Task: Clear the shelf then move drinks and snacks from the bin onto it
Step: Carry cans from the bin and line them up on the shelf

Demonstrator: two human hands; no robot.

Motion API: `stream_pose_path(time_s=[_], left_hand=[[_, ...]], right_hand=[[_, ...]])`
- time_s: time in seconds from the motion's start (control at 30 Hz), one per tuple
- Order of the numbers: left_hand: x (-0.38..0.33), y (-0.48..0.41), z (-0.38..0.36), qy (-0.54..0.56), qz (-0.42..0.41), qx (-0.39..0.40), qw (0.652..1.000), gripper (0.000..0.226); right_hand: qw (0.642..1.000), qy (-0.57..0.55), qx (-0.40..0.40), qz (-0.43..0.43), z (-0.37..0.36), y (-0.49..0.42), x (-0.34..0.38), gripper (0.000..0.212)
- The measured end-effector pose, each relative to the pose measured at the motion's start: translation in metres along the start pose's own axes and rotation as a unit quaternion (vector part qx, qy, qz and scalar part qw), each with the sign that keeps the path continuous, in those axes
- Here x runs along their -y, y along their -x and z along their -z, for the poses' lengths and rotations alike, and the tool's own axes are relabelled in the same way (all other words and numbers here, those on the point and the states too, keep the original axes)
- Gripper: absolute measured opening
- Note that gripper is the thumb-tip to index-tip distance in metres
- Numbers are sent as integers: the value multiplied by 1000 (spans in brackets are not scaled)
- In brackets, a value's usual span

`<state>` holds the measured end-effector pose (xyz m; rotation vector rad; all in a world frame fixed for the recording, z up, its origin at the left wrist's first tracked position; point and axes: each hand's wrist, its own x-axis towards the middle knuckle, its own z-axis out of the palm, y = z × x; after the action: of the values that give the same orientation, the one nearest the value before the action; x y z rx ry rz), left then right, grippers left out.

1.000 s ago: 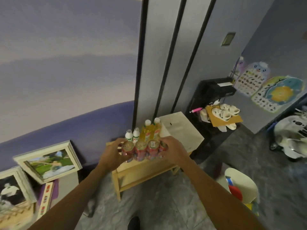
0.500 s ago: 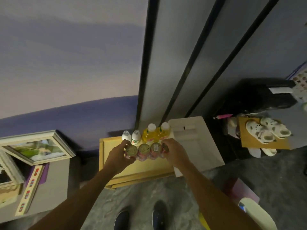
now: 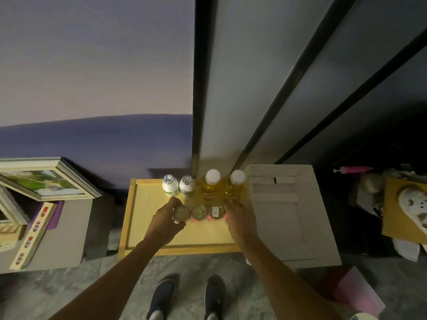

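1. Pink metal drink cans are stood upright in a row near the middle of a pale yellow wooden shelf. Three round tops are visible.
2. The leftmost can is gripped by the left hand, with thumb and fingers curled round its sides.
3. The right end of the row is covered by the right hand. Whether its fingers are closed on a can or only laid against the row cannot be told.
4. Just behind the cans, along the far edge, two small white plastic bottles and two white-capped bottles of yellow liquid are lined up.
5. A raised rim is seen along the shelf's left and near edges.
6. Bare shelf top is found between the left hand and the left rim, and between the cans and the near rim.
7. The right side is closed off by a white wooden cabinet just beside the shelf.
8. Framed pictures are propped well apart to the left.
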<state>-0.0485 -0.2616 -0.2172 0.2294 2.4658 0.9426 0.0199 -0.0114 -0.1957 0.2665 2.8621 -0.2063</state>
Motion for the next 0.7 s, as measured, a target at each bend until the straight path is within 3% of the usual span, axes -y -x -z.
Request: stream_pose_path(time_s=[0.4, 0.53, 0.7], left_hand=[[0, 7, -8, -13, -7, -17, 1000, 58], [-17, 17, 18, -46, -10, -6, 999, 79], [-63, 31, 90, -125, -68, -15, 990, 100]], right_hand=[[997, -57, -28, -34, -7, 1, 0, 45], [990, -133, -31, -26, 14, 10, 6, 51], [977, -201, -73, 0, 93, 36, 14, 68]])
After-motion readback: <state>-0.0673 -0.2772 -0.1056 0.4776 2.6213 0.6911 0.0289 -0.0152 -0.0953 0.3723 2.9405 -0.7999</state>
